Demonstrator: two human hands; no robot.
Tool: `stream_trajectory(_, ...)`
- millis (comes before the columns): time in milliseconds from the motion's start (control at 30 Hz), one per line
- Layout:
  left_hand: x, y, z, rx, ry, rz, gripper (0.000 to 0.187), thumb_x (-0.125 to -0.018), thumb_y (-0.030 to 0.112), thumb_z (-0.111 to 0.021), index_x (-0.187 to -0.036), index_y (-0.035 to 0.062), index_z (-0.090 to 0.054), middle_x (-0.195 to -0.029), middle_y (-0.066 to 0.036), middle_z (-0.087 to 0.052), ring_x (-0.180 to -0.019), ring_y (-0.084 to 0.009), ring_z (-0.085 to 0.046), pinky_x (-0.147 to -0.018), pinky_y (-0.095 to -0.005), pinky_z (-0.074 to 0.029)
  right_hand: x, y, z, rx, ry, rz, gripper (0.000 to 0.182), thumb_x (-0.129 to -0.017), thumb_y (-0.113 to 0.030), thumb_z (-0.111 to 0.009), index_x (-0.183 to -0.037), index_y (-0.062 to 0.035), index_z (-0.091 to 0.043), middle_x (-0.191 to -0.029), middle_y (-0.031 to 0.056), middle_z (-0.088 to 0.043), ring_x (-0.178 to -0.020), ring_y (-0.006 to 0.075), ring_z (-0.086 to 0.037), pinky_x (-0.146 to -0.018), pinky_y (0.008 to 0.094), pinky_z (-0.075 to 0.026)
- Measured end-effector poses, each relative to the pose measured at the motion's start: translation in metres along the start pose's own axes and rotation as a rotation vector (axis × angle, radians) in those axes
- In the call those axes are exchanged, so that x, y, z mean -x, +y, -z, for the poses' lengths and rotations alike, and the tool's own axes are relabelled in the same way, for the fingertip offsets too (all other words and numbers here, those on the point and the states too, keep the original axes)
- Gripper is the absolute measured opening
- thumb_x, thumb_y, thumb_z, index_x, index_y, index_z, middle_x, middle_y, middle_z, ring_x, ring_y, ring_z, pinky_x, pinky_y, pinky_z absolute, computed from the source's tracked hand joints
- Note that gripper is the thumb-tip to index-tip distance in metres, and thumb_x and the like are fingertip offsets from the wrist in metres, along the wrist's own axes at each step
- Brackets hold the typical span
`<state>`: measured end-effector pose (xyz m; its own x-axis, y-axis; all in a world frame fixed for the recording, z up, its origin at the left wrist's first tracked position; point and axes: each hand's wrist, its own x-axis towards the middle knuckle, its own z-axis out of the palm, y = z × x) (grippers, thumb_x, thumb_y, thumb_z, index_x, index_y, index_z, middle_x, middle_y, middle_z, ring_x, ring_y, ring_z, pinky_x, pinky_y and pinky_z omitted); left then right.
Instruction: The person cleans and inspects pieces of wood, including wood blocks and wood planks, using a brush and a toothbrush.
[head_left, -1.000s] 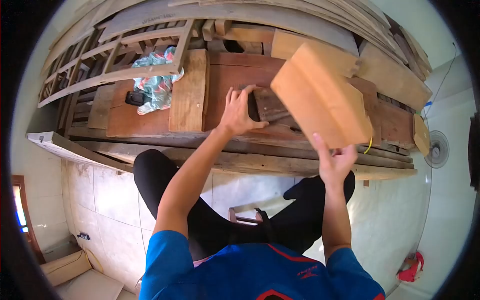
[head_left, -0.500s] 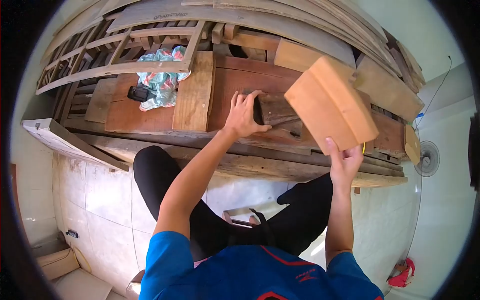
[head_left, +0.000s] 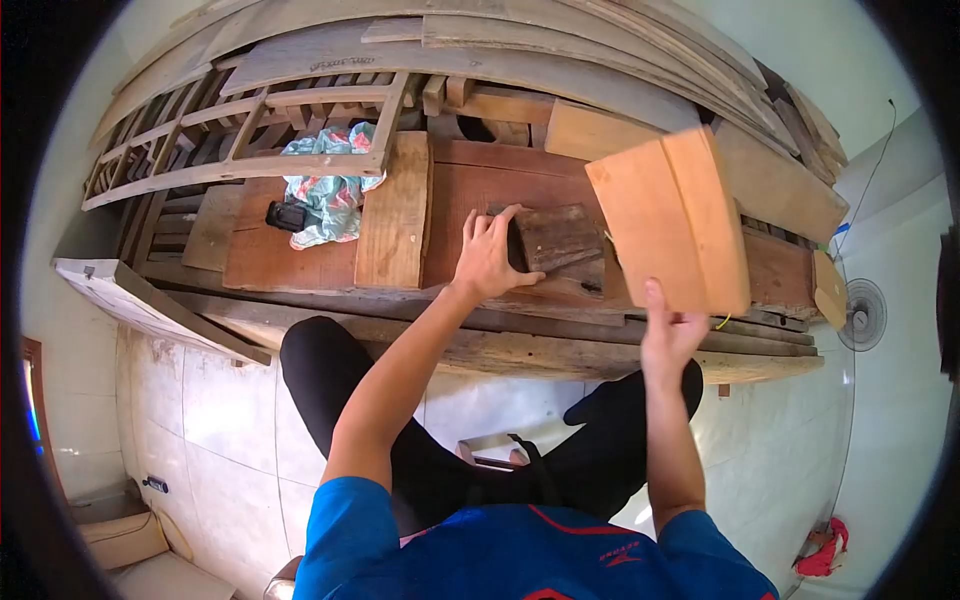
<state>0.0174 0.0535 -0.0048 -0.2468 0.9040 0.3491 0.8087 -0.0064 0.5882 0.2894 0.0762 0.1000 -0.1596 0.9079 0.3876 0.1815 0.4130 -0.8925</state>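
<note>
My left hand [head_left: 490, 252] grips the near-left end of a dark, rough wooden block [head_left: 562, 240], thumb and fingers on opposite edges. That block lies on a reddish-brown board [head_left: 460, 185]. My right hand [head_left: 670, 338] is closed on the lower edge of a light orange-brown wooden board [head_left: 660, 225], thumb on its face. A ridge or step runs along this board, and it is held up tilted over the bench, partly covering the wood behind. A bit of yellow shows beside my right fingers.
A paler plank [head_left: 394, 215] lies left of my left hand. Beyond it are a patterned cloth [head_left: 330, 205] and a small black object [head_left: 286, 215]. A slatted wooden frame [head_left: 270, 167] and stacked long planks [head_left: 560, 70] stand behind. A fan [head_left: 862, 314] is at right.
The light board in my right hand has turned more upright and moved slightly lower. My left hand stays on the dark block. The view has shifted a little.
</note>
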Motion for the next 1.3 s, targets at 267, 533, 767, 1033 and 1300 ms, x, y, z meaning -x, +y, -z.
stream_trajectory(267, 0.001, -0.007, -0.003, -0.005, 0.04, -0.014, 0.12, -0.061, 0.055, -0.091, -0.154, 0.007, -0.032, -0.135, -0.022, -0.056, -0.132, -0.0394, -0.045, -0.125, -0.0563, -0.019, 0.028, 0.041, -0.015, -0.307, -0.05, -0.172, 0.049, -0.089, -0.005, -0.082, -0.131, 0.0028, -0.058, -0.129, 0.0111, -0.065, -0.117, 0.0152, -0.063, -0.1, 0.0295, -0.05)
stream_trajectory(533, 0.001, -0.004, -0.002, -0.017, 0.034, -0.052, 0.114, -0.063, 0.055, -0.09, -0.152, 0.0103, -0.035, -0.133, -0.017, -0.057, -0.131, -0.037, -0.047, -0.125, -0.0557, -0.019, 0.036, 0.062, -0.004, 0.112, -0.219, -0.118, 0.037, -0.089, -0.01, -0.082, -0.119, 0.0035, -0.066, -0.112, 0.0084, -0.071, -0.105, 0.012, -0.065, -0.083, 0.0283, -0.053)
stream_trajectory(767, 0.0, -0.003, -0.007, -0.007, 0.033, -0.08, 0.101, -0.067, 0.048, -0.09, -0.148, 0.0112, -0.041, -0.142, -0.02, -0.05, -0.135, -0.0403, -0.041, -0.124, -0.0575, -0.02, 0.015, 0.046, 0.011, -0.242, -0.011, -0.147, 0.052, -0.09, -0.003, -0.078, -0.136, 0.0034, -0.054, -0.132, 0.0119, -0.063, -0.12, 0.0162, -0.061, -0.101, 0.0328, -0.05)
stream_trajectory(1033, 0.002, 0.012, 0.012, -0.058, -0.01, -0.281, 0.046, -0.082, 0.03, -0.084, -0.123, 0.0156, -0.067, -0.15, -0.009, -0.051, -0.137, -0.0339, -0.044, -0.123, -0.0565, -0.027, -0.09, 0.016, 0.02, -0.591, 0.134, -0.371, 0.056, -0.097, -0.038, -0.071, -0.138, -0.0033, -0.054, -0.128, 0.012, -0.064, -0.115, 0.0214, -0.066, -0.093, 0.0422, -0.059)
stream_trajectory(1300, 0.003, 0.01, 0.023, 0.185, -0.092, -0.125, 0.031, -0.086, 0.011, -0.079, -0.116, 0.0127, -0.069, -0.14, -0.008, -0.06, -0.127, -0.0343, -0.052, -0.109, -0.046, -0.043, -0.089, 0.098, 0.013, -0.641, 0.111, -0.562, 0.058, -0.097, -0.037, -0.07, -0.139, -0.0004, -0.052, -0.126, 0.0157, -0.065, -0.104, 0.0262, -0.071, -0.085, 0.0417, -0.065)
